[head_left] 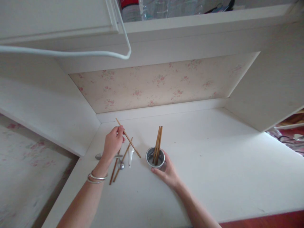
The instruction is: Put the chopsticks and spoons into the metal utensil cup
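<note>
Our left hand [115, 139] held a chopstick [133, 145] pinched between thumb and fingers toward its upper end, its lower tip slanting down to the right, near the metal cup [149, 155] but apart from it. We judged the stick light and stiff, probably wooden, smooth enough to roll between the fingertips; a pinch nearer the middle would likely have balanced it better. Our right hand [169, 174] curved round the right side of the cup, thumb at the front, and the cup stood upright on the worktop [213, 158]. We took it for light, rigid and a little slick, easily tipped by the tall bunch of chopsticks [158, 142] leaning in it, so the wall was the sound place to hold.

Under and beside our left hand lay two loose chopsticks [113, 172], a small metal spoon [122, 166], a white spoon [130, 157] that seemed the most fragile piece, and a metal utensil [98, 156] partly hidden by the wrist. The left panel [59, 104] and back wall [159, 82] bounded that side, and a white rail [95, 53] hung overhead. The widest stretch of worktop ran right, toward the right panel [258, 85].
</note>
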A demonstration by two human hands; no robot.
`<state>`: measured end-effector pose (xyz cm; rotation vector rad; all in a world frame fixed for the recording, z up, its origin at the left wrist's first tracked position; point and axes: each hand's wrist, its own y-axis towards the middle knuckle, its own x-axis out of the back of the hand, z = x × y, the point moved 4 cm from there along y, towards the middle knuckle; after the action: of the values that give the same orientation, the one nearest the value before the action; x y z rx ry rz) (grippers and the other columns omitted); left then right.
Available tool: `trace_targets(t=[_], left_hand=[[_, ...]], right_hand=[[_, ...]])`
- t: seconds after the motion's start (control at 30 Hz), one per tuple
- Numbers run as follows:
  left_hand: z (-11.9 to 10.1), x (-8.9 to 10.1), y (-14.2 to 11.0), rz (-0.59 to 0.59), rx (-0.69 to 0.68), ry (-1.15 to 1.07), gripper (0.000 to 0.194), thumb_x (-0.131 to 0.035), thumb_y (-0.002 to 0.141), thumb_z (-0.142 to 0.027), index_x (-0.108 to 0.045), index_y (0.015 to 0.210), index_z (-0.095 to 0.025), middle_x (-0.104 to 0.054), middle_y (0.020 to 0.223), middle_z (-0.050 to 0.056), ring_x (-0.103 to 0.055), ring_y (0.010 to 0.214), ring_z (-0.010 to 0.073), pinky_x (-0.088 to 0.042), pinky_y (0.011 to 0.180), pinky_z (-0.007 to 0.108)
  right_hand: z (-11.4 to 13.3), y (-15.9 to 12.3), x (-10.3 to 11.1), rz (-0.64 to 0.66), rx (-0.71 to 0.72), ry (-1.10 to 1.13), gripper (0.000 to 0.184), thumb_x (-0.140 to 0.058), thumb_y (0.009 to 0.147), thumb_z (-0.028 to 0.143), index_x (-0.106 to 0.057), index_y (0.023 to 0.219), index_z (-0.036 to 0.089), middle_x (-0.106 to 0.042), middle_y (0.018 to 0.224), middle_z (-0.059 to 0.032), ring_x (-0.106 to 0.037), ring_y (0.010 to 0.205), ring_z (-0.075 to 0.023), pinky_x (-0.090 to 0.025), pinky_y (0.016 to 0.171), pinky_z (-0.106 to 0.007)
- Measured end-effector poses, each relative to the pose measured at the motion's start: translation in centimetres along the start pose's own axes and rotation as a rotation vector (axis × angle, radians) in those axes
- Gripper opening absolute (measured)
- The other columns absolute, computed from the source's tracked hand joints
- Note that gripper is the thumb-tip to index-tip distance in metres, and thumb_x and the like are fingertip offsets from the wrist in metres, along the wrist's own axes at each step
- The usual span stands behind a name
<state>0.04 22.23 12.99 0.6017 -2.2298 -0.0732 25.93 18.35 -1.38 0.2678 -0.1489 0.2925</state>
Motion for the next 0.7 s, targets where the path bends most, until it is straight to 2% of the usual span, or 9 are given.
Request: trace_targets(t=[0.17, 0.27, 0.33, 0.4, 0.47, 0.57, 0.7], left_hand=[[-5.7, 3.1, -2.4, -0.163, -0.098, -0.276, 0.035, -0.045, 0.092, -0.052, -0.058, 0.094, -0.019, -0.063, 0.064, -0.002, -0.062, 0.052, 0.011, -0.05, 0.052, 0.019], [-8.9, 3.4, -3.5, -0.175, -0.215, -0.34, 0.032, -0.045, 0.094, -0.048, -0.058, 0.097, -0.019, -0.065, 0.071, -0.001, -0.06, 0.054, 0.0092, -0.049, 0.052, 0.018], [-10.1, 2.4, -3.9, -0.128, -0.277, -0.312, 0.031, -0.045, 0.095, -0.046, -0.058, 0.099, -0.019, -0.064, 0.069, -0.001, -0.061, 0.056, 0.0095, -0.048, 0.053, 0.018], [-10.5, 0.5, -4.1, -0.053, -0.326, -0.252, 0.03, -0.044, 0.095, -0.045, -0.06, 0.098, -0.019, -0.063, 0.066, -0.001, -0.062, 0.057, 0.0109, -0.048, 0.055, 0.019], [-10.3, -1.6, -4.2, 0.014, -0.372, -0.188, 0.031, -0.042, 0.096, -0.044, -0.061, 0.097, -0.02, -0.065, 0.069, 0.0, -0.064, 0.061, 0.0126, -0.048, 0.059, 0.021], [-9.3, -4.4, -4.8, 0.083, -0.426, -0.09, 0.03, -0.039, 0.098, -0.04, -0.061, 0.1, -0.02, -0.071, 0.085, 0.004, -0.067, 0.075, 0.0154, -0.049, 0.068, 0.024], [-8.4, -6.8, -5.8, 0.142, -0.473, 0.002, 0.03, -0.036, 0.1, -0.035, -0.061, 0.102, -0.021, -0.071, 0.098, 0.005, -0.066, 0.089, 0.0178, -0.048, 0.08, 0.028]], right_hand=[[-0.1, 0.0, -0.2, -0.015, 0.009, 0.076, 0.083, -0.08, 0.071, 0.041, -0.037, 0.142, 0.029, -0.052, 0.139, -0.0112, -0.047, 0.13, -0.0329, -0.035, 0.11, -0.055], [0.1, 0.0, -0.1, -0.01, 0.02, 0.081, 0.082, -0.079, 0.072, 0.04, -0.037, 0.142, 0.03, -0.052, 0.14, -0.01, -0.047, 0.13, -0.032, -0.035, 0.11, -0.054], [0.3, 0.0, 0.0, -0.001, 0.027, 0.055, 0.082, -0.079, 0.073, 0.038, -0.036, 0.142, 0.03, -0.052, 0.14, -0.0096, -0.047, 0.13, -0.0316, -0.035, 0.11, -0.054], [0.4, 0.0, 0.1, -0.002, 0.033, 0.024, 0.082, -0.079, 0.072, 0.037, -0.036, 0.142, 0.03, -0.052, 0.14, -0.0097, -0.047, 0.13, -0.0317, -0.035, 0.11, -0.054], [0.6, 0.0, 0.1, -0.011, 0.04, 0.007, 0.082, -0.08, 0.072, 0.037, -0.036, 0.142, 0.029, -0.052, 0.139, -0.0099, -0.047, 0.129, -0.0318, -0.036, 0.109, -0.053], [0.7, 0.0, 0.1, -0.019, 0.044, 0.011, 0.081, -0.08, 0.072, 0.036, -0.037, 0.141, 0.028, -0.052, 0.139, -0.0099, -0.048, 0.129, -0.0314, -0.036, 0.109, -0.051], [0.9, 0.0, 0.1, -0.015, 0.054, 0.007, 0.079, -0.079, 0.073, 0.036, -0.038, 0.14, 0.028, -0.052, 0.139, -0.0094, -0.048, 0.129, -0.0303, -0.037, 0.109, -0.049]])
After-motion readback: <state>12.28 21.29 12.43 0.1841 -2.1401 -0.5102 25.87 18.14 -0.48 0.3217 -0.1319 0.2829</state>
